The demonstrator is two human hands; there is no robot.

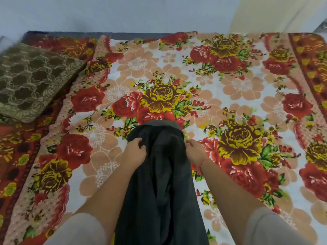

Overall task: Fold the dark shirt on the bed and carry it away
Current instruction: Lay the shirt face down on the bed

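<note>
The dark shirt (159,174) lies in a long, narrow shape in the lower middle of the view. Its far end rests on the bed (230,82), and the rest of it runs back toward the person and passes out of the lower edge of the picture. The cloth is gathered, with deep soft folds along its length, and the far end is rounded and a little raised.

The left hand (135,152) holds the left edge of the shirt near the far end. Its fingers are curled and they pinch a bunch of the cloth. The right hand (195,152) is at the right edge, at about the same height. Its fingers are bent around the border of the cloth and grip it (the fingertips are partly hidden by the fabric). Both forearms are stretched forward, one on each side of the shirt, and short light grey sleeves (79,228) cover the upper arms.

The bed has a blanket (177,55) with big red and yellow roses on a white ground and a red border. At the left, well apart from the shirt, lies an olive pillow (31,80) with a pale lace pattern. Behind the bed there is a pale grey-blue wall (123,13).
</note>
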